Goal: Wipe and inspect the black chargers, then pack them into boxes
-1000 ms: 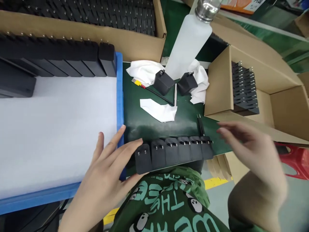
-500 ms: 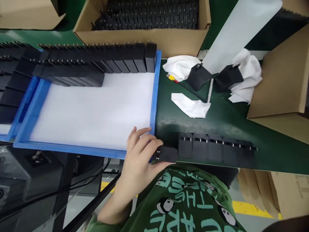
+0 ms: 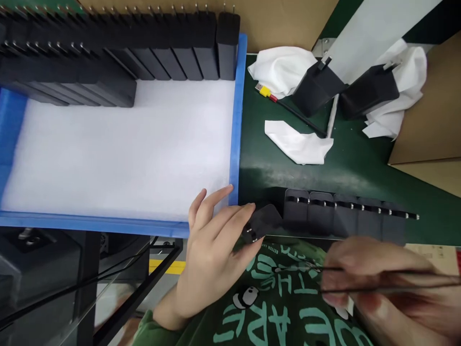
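Note:
My left hand [image 3: 216, 245] pinches a black plug adapter [image 3: 267, 220] by its pin end, between thumb and forefinger. The adapter tilts at the table's front edge, its metal pins showing near my thumb. At the lower right my right hand [image 3: 389, 283], smeared by motion, grips a pair of dark tweezers [image 3: 406, 282] pointing left toward the adapter, with a gap between them. Beside the held adapter, a row of several black adapters [image 3: 333, 216] lies along the table edge with pins showing.
A blue tray [image 3: 236, 125] with a white liner holds rows of upright black adapters [image 3: 162, 38]. To its right are a cable [image 3: 302, 115] with a yellow-tipped plug, white cloths [image 3: 283, 69], a white scrap [image 3: 298, 144] and two larger adapters [image 3: 319, 86]. A cardboard box [image 3: 428, 115] stands right.
My right hand has come into view with the tweezers. The adapter in my left hand has turned, its pin end now lower. The view has shifted closer to the table.

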### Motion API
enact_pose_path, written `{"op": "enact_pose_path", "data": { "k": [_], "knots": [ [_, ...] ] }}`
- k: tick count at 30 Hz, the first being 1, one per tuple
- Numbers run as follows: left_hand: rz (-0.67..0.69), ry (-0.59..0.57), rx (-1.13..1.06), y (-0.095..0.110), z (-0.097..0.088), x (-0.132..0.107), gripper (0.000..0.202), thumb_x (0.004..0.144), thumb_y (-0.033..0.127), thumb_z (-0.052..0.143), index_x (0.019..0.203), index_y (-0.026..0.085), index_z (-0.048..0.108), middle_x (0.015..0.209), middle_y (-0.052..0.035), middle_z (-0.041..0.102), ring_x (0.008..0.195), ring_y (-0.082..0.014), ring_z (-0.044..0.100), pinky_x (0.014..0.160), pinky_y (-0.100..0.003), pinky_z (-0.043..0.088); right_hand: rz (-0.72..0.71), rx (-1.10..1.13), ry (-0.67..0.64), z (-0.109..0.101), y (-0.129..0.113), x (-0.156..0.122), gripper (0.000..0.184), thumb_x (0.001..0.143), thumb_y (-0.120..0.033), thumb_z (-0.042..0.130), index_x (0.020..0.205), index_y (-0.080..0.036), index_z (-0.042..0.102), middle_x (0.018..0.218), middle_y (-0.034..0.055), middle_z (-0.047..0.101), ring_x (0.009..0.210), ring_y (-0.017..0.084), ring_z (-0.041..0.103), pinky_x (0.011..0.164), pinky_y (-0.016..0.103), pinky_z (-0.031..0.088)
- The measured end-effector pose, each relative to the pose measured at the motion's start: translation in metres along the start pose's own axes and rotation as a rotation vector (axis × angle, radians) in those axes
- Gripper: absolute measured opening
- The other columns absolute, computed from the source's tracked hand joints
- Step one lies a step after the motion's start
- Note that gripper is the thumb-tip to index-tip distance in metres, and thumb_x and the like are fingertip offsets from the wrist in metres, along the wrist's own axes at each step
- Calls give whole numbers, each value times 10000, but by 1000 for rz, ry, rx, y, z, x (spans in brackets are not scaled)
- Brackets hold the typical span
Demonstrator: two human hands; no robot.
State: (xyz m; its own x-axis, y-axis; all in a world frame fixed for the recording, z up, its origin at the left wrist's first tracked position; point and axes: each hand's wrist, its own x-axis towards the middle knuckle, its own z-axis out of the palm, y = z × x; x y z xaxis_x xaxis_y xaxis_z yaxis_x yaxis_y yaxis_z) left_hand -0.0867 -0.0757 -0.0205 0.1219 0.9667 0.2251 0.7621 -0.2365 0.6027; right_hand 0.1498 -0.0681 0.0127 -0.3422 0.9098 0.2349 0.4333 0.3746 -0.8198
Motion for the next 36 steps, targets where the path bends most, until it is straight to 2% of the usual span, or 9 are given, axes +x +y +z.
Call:
{"op": "enact_pose_path", "data": {
  "k": [2, 4, 6, 8, 12, 15, 20, 26, 36],
  "knots": [
    [-15, -2, -14, 0, 2, 1, 316, 830, 192, 716, 1134, 219, 634, 975, -26, 745, 1271, -284, 540, 1168, -548, 292, 0, 35, -104, 3, -6, 14, 177, 940, -232, 575, 1088, -274, 662, 799, 21, 713, 693, 170, 718, 574, 199, 622],
    [-22, -13, -22, 0, 2, 1, 302, 841, 200, 703, 1136, 214, 637, 979, -23, 747, 1277, -281, 534, 1176, -538, 275, -113, -28, -168, 8, -9, 23, 298, 855, -88, 611, 1109, -231, 676, 993, 52, 732, 848, 192, 738, 677, 227, 648],
    [-20, -18, -29, 0, 2, 2, 286, 847, 200, 694, 1128, 200, 644, 973, -24, 748, 1276, -280, 532, 1180, -530, 263, -125, -74, -118, 15, -9, 25, 337, 818, -35, 598, 1111, -186, 670, 1076, 80, 723, 962, 217, 728, 780, 283, 654],
    [-17, -16, -33, 0, 1, 3, 288, 841, 189, 694, 1126, 189, 649, 976, -27, 750, 1274, -283, 533, 1180, -529, 264, -97, -49, -86, 23, -9, 21, 316, 821, -22, 579, 1097, -160, 651, 1055, 89, 731, 1013, 233, 718, 843, 342, 647],
    [-17, -6, -40, -1, 2, 3, 287, 828, 167, 698, 1113, 177, 662, 976, -31, 755, 1270, -288, 538, 1181, -535, 266, -62, 22, -106, 32, -8, 15, 323, 780, 15, 591, 1051, -158, 625, 1016, 79, 741, 1006, 244, 722, 842, 383, 648],
    [-24, 0, -50, 0, 2, 3, 274, 827, 168, 695, 1100, 173, 671, 959, -33, 755, 1263, -290, 544, 1182, -538, 270, -79, 39, -56, 33, -8, 21, 296, 767, 45, 553, 988, -137, 629, 940, 82, 750, 943, 236, 739, 803, 361, 657],
    [-37, -3, -47, 1, 0, 2, 279, 821, 165, 701, 1098, 180, 676, 954, -32, 756, 1267, -291, 546, 1186, -540, 273, -131, 26, -91, 36, -9, 29, 299, 748, 53, 547, 965, -131, 640, 891, 91, 760, 858, 224, 753, 757, 323, 662],
    [-38, -5, -46, 0, 2, 3, 278, 822, 174, 709, 1098, 182, 679, 963, -34, 759, 1269, -295, 548, 1186, -554, 279, 2, 14, 130, 50, -12, 14, 281, 771, 16, 537, 931, -180, 660, 869, 70, 756, 882, 236, 749, 725, 349, 656],
    [-41, 1, -40, 1, 0, 2, 262, 830, 174, 703, 1091, 179, 676, 966, -34, 758, 1272, -291, 543, 1185, -557, 280, -31, 39, 136, 55, -9, 11, 264, 763, 16, 543, 934, -147, 659, 867, 89, 747, 869, 218, 741, 734, 340, 647]
  ]
}}
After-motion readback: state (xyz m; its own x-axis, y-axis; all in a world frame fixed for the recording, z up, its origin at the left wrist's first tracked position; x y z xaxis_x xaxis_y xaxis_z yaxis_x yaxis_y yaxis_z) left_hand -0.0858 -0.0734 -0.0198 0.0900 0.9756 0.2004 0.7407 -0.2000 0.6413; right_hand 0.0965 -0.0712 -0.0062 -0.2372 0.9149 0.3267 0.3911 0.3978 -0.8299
